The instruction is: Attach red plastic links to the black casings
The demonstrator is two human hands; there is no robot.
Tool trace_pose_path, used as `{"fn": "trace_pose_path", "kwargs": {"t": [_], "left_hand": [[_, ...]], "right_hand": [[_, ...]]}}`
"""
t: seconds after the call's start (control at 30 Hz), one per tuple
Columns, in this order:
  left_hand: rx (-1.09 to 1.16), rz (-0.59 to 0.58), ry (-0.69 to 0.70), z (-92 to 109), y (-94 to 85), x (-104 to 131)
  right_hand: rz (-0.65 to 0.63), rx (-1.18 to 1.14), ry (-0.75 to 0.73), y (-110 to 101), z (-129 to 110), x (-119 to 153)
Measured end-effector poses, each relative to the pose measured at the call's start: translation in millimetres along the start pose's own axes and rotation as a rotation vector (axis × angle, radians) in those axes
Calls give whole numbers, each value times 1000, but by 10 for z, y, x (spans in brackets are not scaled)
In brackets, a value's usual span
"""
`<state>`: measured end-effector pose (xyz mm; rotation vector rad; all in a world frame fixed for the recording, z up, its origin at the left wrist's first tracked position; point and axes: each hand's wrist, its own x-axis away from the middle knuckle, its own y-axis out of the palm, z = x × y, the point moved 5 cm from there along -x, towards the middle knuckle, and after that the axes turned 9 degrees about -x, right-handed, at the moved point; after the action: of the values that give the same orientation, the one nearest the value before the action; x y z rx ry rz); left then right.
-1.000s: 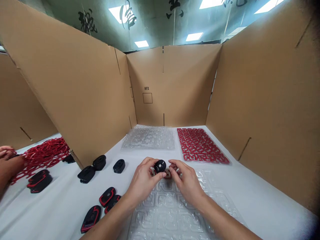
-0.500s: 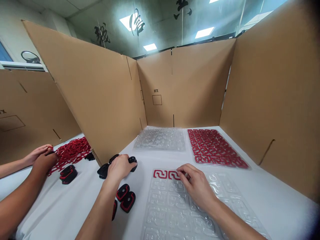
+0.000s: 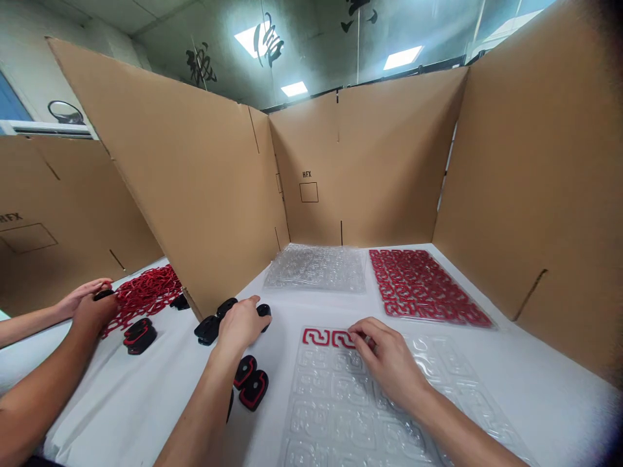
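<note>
My left hand (image 3: 243, 323) is among glossy black pieces on the white table. Its index finger is stretched out and the fingers look apart. One black piece (image 3: 264, 314) lies right beside the fingers, touching them or nearly so. More black pieces (image 3: 208, 329) lie to its left. Two black pieces with red trim (image 3: 254, 390) lie nearer me, and another is partly behind my forearm. My right hand (image 3: 387, 353) is closed, fingertips on the right end of a red S-shaped strip (image 3: 341, 338) in the clear plastic tray (image 3: 311, 389). Another red strip (image 3: 316, 336) fills the corner pocket.
A stack of clear trays (image 3: 316, 269) lies at the back, beside a tray full of red strips (image 3: 423, 285). Cardboard walls (image 3: 379, 162) enclose the table. Left of the divider, another person's hands (image 3: 95, 305) work by a red heap (image 3: 148, 292) and black pieces (image 3: 140, 335).
My left index finger has lifted and straightened beside the black piece. My right hand stays at the second red strip. The whole view has shifted slightly.
</note>
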<state>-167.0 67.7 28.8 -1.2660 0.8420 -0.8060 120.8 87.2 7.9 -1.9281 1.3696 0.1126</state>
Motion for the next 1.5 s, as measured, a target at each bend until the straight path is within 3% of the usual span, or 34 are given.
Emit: {"fn": "trace_pose_path", "kwargs": {"t": [0.13, 0.23, 0.33, 0.43, 0.5, 0.6, 0.77, 1.07, 1.17, 1.23, 1.33, 1.5], "left_hand": [[6, 12, -12, -10, -6, -8], [25, 49, -3, 21, -109, 38], [53, 113, 32, 73, -278, 191], [68, 81, 145, 106, -341, 460], [51, -11, 266, 104, -275, 673], [-74, -81, 305, -1, -132, 924], [-77, -148, 366, -62, 7, 1077], [110, -60, 346, -79, 42, 1108], [306, 3, 299, -55, 28, 1031], [658, -49, 230, 37, 32, 921], [1308, -290, 154, 414, 105, 742], [1471, -446, 221, 1201, 290, 579]], "right_hand": [[-11, -12, -1, 9, 7, -9], [-2, -2, -8, 11, 16, -16], [3, 7, -18, 10, 13, -17], [3, 3, -21, 11, 1, -12], [6, -1, -25, 12, -8, -9], [8, 2, -38, 16, -11, -11], [6, 20, -32, 13, 10, -18], [-16, 30, -11, 6, 25, -28], [-16, 28, -10, 11, 27, -17], [-19, 15, -7, 18, 12, -5], [-11, -17, 21, 25, -18, 15], [-64, -176, 68, 80, -45, 47]]}}
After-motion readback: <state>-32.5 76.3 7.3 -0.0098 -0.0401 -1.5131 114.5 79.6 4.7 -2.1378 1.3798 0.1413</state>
